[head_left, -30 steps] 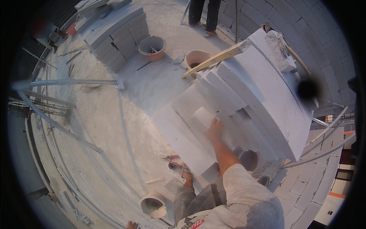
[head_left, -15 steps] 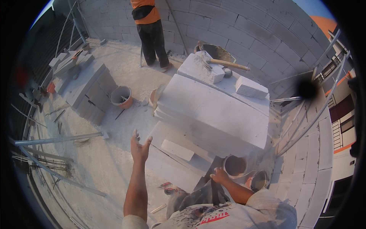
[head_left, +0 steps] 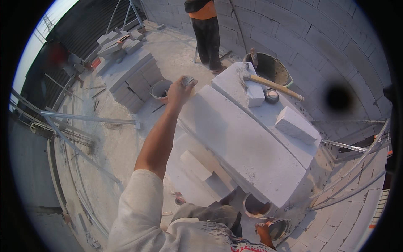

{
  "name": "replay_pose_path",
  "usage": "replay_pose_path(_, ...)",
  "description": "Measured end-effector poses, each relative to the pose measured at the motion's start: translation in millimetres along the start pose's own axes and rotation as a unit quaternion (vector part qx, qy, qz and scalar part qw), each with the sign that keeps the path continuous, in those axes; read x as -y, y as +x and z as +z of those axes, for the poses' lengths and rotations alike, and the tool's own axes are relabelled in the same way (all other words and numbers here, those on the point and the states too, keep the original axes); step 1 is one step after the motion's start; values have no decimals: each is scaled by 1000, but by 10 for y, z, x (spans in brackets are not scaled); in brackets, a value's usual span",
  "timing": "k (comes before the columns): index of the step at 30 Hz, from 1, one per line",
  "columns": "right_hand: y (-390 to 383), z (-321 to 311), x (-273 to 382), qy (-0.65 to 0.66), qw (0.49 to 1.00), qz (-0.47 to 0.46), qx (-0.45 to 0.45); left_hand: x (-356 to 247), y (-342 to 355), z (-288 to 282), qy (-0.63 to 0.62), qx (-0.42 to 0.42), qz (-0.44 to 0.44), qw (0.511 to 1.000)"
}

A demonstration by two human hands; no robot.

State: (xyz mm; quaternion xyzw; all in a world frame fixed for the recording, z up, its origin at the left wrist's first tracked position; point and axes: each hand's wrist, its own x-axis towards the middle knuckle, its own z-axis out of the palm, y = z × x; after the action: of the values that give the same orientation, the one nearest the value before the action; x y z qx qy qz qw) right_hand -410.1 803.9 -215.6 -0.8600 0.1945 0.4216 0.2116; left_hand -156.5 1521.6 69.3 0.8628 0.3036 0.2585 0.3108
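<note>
My left hand (head_left: 179, 91) is stretched out over the near-left corner of a big stack of white blocks (head_left: 239, 143), its fingers closed on a small grey object (head_left: 187, 79). My right hand (head_left: 262, 231) is low at my side, beside a small bucket (head_left: 278, 229); its grip is hidden. On top of the stack lie a hammer with a wooden handle (head_left: 273, 84), a small round tin (head_left: 271, 96) and two loose white block pieces (head_left: 255, 95) (head_left: 296, 124).
Another person in an orange top and dark trousers (head_left: 208, 31) stands at the back by the block wall (head_left: 336, 50). A mortar tub (head_left: 272, 69), a bucket (head_left: 160, 89), a further block pile (head_left: 131, 75) and metal poles (head_left: 88, 119) surround me.
My left arm has swung up and forward from the floor side to the corner of the stack. My view has tilted; my right hand stays low by the buckets.
</note>
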Motion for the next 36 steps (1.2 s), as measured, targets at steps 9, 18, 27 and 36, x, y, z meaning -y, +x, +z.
replay_pose_path(9,466,-410,145,192,981,-3,-16,402,42,-502,66,-110,-62,990)
replay_pose_path(18,-790,641,402,170,978,115,46,1797,-806,-1556,31,-141,-75,987)
replay_pose_path(27,-1545,1560,2132,55,998,20,31,3408,-2046,-2711,-146,-143,-225,953)
replay_pose_path(36,-1234,2035,2688,47,999,-1,1,3493,-948,-3350,-203,-140,-147,958)
